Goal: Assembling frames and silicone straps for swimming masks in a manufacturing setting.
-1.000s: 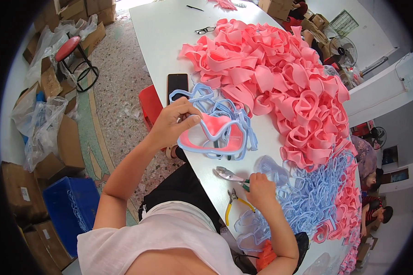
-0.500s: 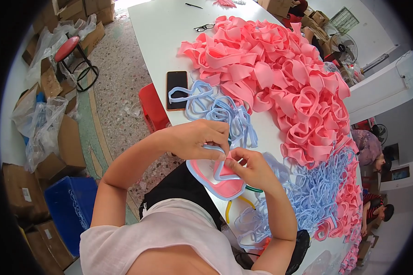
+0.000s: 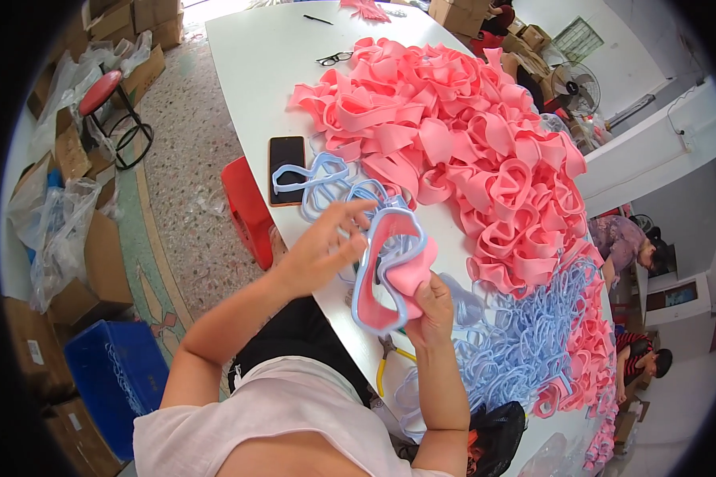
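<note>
In my right hand [image 3: 432, 312] is a mask skirt [image 3: 410, 274], a soft pink goggle-shaped piece with a light blue frame round its rim. The thumb presses on its pink side, while the fingers behind are partly hidden. The skirt is tilted over the table edge, its opening facing up. My left hand [image 3: 330, 242] is just beside the blue rim, its fingers spread and holding nothing. Behind the skirt, several loose light blue frames [image 3: 324, 168] lie in a small heap, one of them across a black phone [image 3: 287, 151].
Pink skirts [image 3: 453, 119] form a large pile on the white table [image 3: 250, 71]. A heap of blue frames [image 3: 525, 334] lies to the right, near yellow-handled pliers [image 3: 382, 374]. Glasses [image 3: 334, 59] lie farther back. A red stool [image 3: 247, 211] stands at the left edge; other people sit far right.
My left hand has come off the rim and opened. The skirt has been turned from lying low to tilted up in my right hand. The whole view has shifted slightly.
</note>
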{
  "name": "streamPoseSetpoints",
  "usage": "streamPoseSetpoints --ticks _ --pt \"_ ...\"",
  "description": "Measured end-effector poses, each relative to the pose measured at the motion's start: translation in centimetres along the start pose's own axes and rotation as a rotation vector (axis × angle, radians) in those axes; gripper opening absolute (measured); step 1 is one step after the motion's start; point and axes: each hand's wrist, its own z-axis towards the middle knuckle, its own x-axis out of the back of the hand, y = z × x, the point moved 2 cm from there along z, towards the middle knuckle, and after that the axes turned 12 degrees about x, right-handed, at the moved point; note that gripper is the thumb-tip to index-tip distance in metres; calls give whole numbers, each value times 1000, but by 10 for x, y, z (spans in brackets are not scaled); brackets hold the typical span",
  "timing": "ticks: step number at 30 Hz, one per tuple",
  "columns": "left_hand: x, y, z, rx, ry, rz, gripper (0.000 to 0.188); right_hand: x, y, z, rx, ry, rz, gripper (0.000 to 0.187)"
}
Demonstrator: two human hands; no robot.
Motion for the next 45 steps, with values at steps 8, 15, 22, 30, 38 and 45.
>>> streamPoseSetpoints --ticks 8,15,22,30,38,45 --pt "-28 -10 -6 108 54 -259 41 19 13 -13 -3 -67 -78 46" --pt "-3 23 0 9 -30 334 33 -10 -40 15 102 -36 -761 35" --pt "-19 36 7 -184 22 696 31 -13 -44 14 4 -71 -852 31" --pt "-35 16 -21 -403 505 785 34 -10 -13 9 289 265 -769 28" --pt "-41 18 -17 -321 599 748 23 -20 -2 5 507 186 -1007 37" --pt "-40 6 -14 -449 634 736 24 -26 -1 2 506 194 -1011 37"
